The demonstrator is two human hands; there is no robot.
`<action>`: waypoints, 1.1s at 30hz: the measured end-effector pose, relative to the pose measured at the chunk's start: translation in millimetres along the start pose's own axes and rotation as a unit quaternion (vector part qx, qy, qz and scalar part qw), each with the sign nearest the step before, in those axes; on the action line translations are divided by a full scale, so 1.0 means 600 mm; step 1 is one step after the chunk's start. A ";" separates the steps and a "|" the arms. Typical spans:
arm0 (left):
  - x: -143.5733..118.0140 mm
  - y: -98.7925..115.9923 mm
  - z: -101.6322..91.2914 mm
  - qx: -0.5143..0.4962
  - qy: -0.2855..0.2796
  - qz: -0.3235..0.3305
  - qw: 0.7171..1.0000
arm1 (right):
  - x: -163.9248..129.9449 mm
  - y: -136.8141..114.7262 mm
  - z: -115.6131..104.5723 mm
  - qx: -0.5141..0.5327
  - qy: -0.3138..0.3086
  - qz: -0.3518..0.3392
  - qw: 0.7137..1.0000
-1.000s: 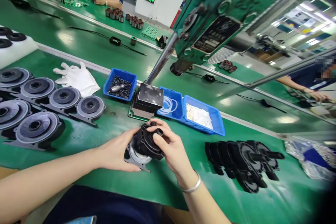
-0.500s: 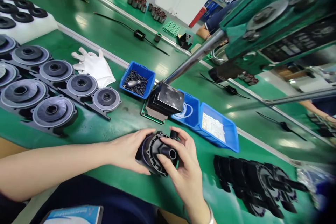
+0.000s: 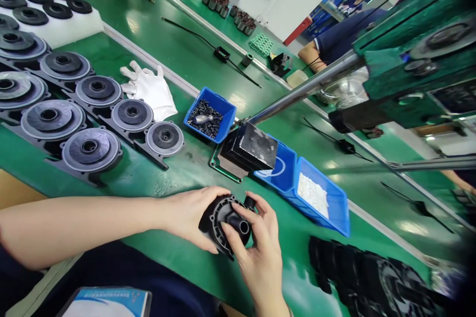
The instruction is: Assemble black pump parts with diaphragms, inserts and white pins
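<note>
In front of me is a black plastic pump [image 3: 219, 219], its round ribbed cover facing up and to the right. My left hand [image 3: 188, 215] wraps round the pump's body from the left, thumb and fingers on either side. From the right, my right hand [image 3: 262, 252] grips the cover, with fingers around the central spout [image 3: 243, 228] and by the short side outlet [image 3: 250, 203]. The underside of the pump is hidden by my left hand. Several pump bodies with grey rims and dark discs [image 3: 89, 147] lie in rows to the left.
Beyond my hands stand a black block on a metal base [image 3: 253, 146], a blue bin of small black parts [image 3: 223, 126] and more blue bins [image 3: 334, 213]. A white glove [image 3: 152, 94], black covers [image 3: 353, 267] and a green press [image 3: 409, 59] are nearby. Co-workers sit opposite.
The view has shifted, so most things on the bench appear further right and slightly lower. Both hands keep their hold on the pump, with the cover turned only slightly, if at all.
</note>
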State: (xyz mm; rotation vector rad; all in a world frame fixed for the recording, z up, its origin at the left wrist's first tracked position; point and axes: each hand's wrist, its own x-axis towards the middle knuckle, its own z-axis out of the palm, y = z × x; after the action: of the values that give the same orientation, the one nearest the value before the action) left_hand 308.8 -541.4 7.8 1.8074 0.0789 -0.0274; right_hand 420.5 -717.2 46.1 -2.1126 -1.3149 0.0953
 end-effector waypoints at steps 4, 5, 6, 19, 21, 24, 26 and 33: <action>0.001 0.000 -0.001 -0.009 0.005 0.010 1.000 | -0.001 0.000 0.003 -0.003 0.006 -0.003 1.000; 0.000 0.000 0.000 -0.011 0.007 0.013 1.000 | -0.002 0.000 0.005 -0.005 0.011 -0.002 1.000; 0.000 0.000 0.000 -0.014 0.008 0.015 1.000 | -0.003 -0.001 0.006 -0.007 0.017 -0.001 1.000; 0.002 -0.003 -0.001 -0.014 0.008 0.026 1.000 | -0.007 0.006 0.004 -0.018 0.012 -0.011 1.000; 0.002 -0.003 -0.001 -0.012 0.005 0.025 1.000 | -0.007 0.005 0.005 -0.015 0.016 -0.012 1.000; 0.002 -0.002 -0.001 -0.014 0.006 0.024 1.000 | -0.008 0.004 0.005 -0.011 0.013 -0.012 1.000; 0.002 -0.003 0.000 -0.013 0.009 0.029 0.999 | -0.008 0.005 0.005 -0.008 0.011 -0.012 1.000; 0.003 -0.005 0.001 -0.012 0.010 0.036 0.999 | -0.007 0.005 0.005 -0.002 0.013 -0.014 1.000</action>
State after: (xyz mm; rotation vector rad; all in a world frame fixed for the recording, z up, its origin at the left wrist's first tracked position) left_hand 310.4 -541.3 4.4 1.7860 0.0295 0.0425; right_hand 420.0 -720.0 40.9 -2.0908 -1.3294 0.0539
